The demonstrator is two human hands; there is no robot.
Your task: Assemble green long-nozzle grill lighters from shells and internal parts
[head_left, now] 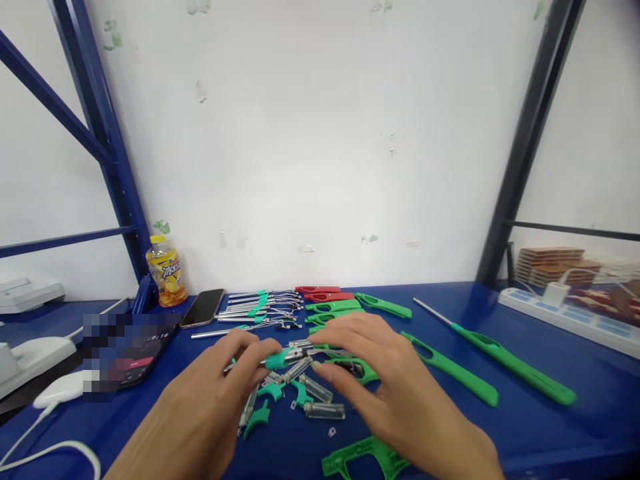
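My left hand [200, 393] is closed around a thin metal lighter nozzle with a teal collar [278, 360], which points right. The thumb and fingers of my right hand [400, 393] close round the wires [325, 353] at the nozzle's other end; the exact grip is partly hidden. Beneath both hands lie several clear fuel tanks [324, 411] and several teal triggers [258, 419]. A green handle shell [367, 457] rests below my right hand, its inside facing up and partly covered by the wrist. Another green shell [371, 375] shows behind the right fingers.
Several nozzles with wires [257, 307] lie in a row behind, beside red shells [325, 297] and green shells [383, 305]. One lighter with its nozzle fitted [520, 365] lies right. Phones [204, 309], a drink bottle [167, 273] and a power strip [575, 327] stand around.
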